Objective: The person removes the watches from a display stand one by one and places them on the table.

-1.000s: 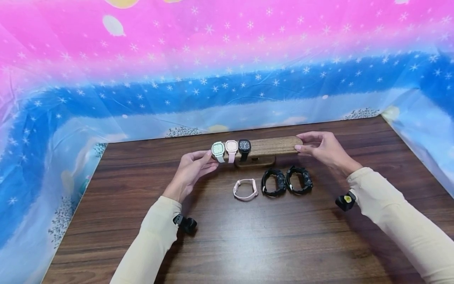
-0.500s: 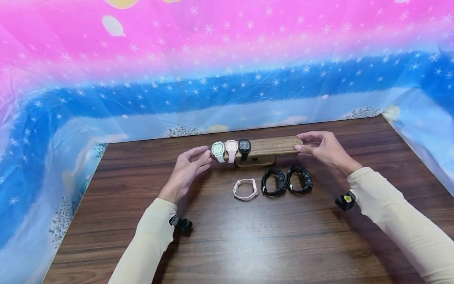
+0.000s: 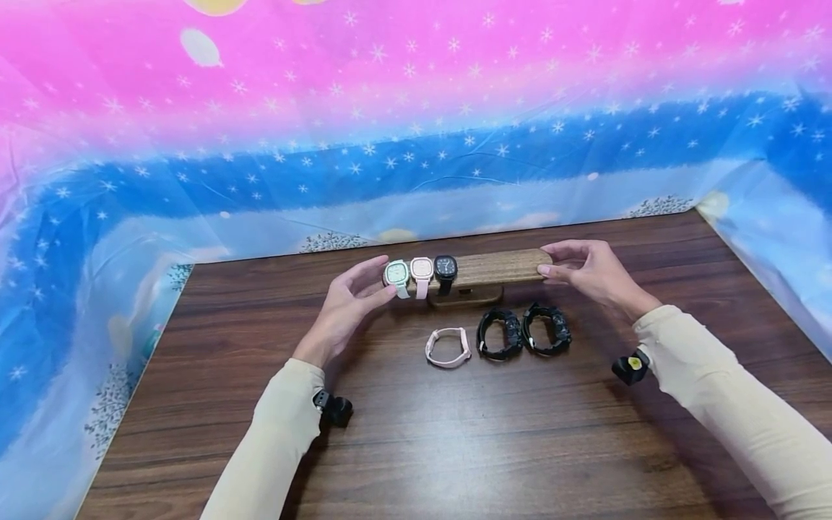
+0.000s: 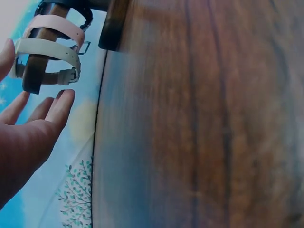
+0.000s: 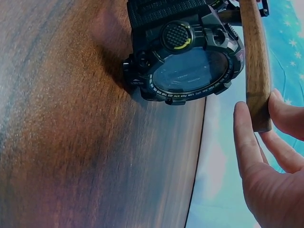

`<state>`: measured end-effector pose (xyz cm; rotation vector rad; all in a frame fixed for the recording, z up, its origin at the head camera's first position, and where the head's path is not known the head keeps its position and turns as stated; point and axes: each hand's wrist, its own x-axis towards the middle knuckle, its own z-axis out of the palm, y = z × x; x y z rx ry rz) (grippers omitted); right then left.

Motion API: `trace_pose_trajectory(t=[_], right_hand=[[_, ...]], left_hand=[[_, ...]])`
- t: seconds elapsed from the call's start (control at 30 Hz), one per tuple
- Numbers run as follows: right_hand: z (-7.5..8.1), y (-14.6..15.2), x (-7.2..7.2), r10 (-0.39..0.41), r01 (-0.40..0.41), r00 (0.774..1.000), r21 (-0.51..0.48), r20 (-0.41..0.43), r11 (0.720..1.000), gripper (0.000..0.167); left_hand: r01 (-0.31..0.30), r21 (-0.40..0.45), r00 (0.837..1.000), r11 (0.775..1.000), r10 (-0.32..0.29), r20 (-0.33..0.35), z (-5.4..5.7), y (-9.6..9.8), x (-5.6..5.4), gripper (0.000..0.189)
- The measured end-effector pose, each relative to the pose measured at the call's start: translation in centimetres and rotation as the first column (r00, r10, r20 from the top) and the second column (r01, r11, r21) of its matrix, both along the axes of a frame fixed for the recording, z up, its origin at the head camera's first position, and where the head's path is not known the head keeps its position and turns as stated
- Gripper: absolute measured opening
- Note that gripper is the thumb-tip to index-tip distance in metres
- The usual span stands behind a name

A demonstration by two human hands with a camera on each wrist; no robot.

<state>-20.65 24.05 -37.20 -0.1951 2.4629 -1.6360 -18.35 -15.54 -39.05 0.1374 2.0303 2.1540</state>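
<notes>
A wooden watch stand with a raised bar stands near the table's back edge. Strapped round its left part are a mint-green watch, a pink watch and a black square watch. My left hand is spread around the stand's left end, thumb by the mint watch; in the left wrist view the fingers look apart from the bar. My right hand pinches the bar's right end between thumb and fingers. The right wrist view shows this grip on the wooden bar.
In front of the stand on the brown table lie a pale pink band watch and two chunky black watches, one left of the other. A printed cloth hangs behind and beside the table.
My left hand has drawn slightly back from the stand's left end, and its thumb and index finger have spread wider. The right hand keeps its grip. The view has shifted slightly.
</notes>
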Motion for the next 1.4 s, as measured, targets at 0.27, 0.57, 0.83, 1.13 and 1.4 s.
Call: trace_pose_trajectory(t=[0.27, 0.57, 0.83, 1.13, 1.4], right_hand=[[0.2, 0.0, 0.1, -0.001, 0.001, 1.000, -0.015, 0.006, 1.000, 0.053], [0.0, -0.1, 0.0, 0.000, 0.000, 1.000, -0.009, 0.001, 1.000, 0.054], [-0.1, -0.1, 0.0, -0.001, 0.001, 1.000, -0.016, -0.005, 1.000, 0.054], [-0.1, -0.2, 0.1, -0.008, 0.008, 1.000, -0.044, 0.003, 0.999, 0.054], [0.0, -0.2, 0.1, -0.008, 0.008, 1.000, -0.013, -0.025, 1.000, 0.053]], left_hand=[[0.007, -0.144, 0.996, 0.990, -0.020, -0.086, 0.2, 0.7, -0.5, 0.066], [0.001, -0.171, 0.994, 0.985, -0.019, -0.104, 0.1, 1.0, -0.9, 0.062], [0.013, -0.200, 0.994, 0.980, -0.034, -0.101, 0.3, 1.2, -1.0, 0.068], [0.006, -0.222, 0.993, 0.975, -0.031, -0.112, 0.3, 1.2, -1.1, 0.068], [0.009, -0.244, 0.992, 0.970, -0.039, -0.117, 0.5, 1.2, -1.1, 0.067]])
